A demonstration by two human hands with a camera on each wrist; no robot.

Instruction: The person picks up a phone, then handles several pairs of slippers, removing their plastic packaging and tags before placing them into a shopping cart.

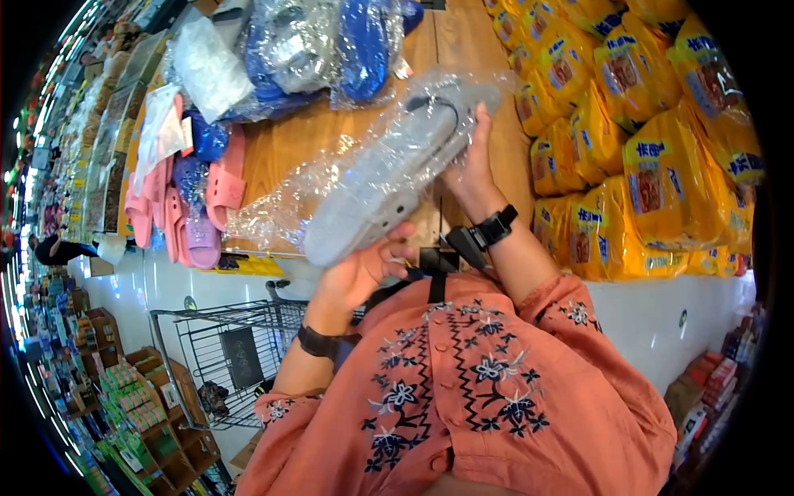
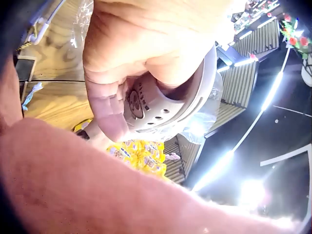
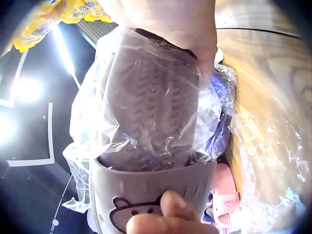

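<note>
A pair of grey perforated slippers (image 1: pixel 389 182) hangs above a wooden display table (image 1: pixel 289 140), partly inside a clear plastic bag (image 1: pixel 273 198). My left hand (image 1: pixel 364 269) grips the bare strap end, thumb on the strap; in the left wrist view the fingers (image 2: pixel 122 58) curl round the slipper (image 2: pixel 161 105). My right hand (image 1: pixel 471 165) holds the far, bagged end. In the right wrist view that hand (image 3: pixel 170 19) pinches the bag over the ribbed sole (image 3: pixel 156 87), and my left thumb (image 3: pixel 170 209) rests on the strap with a bear face.
Pink slippers (image 1: pixel 198 198) and bagged blue slippers (image 1: pixel 331 41) lie on the table at left and back. Stacked yellow packets (image 1: pixel 645 140) fill the right side. A wire shopping cart (image 1: pixel 223 347) stands lower left, with stocked shelves (image 1: pixel 132 397) beyond it.
</note>
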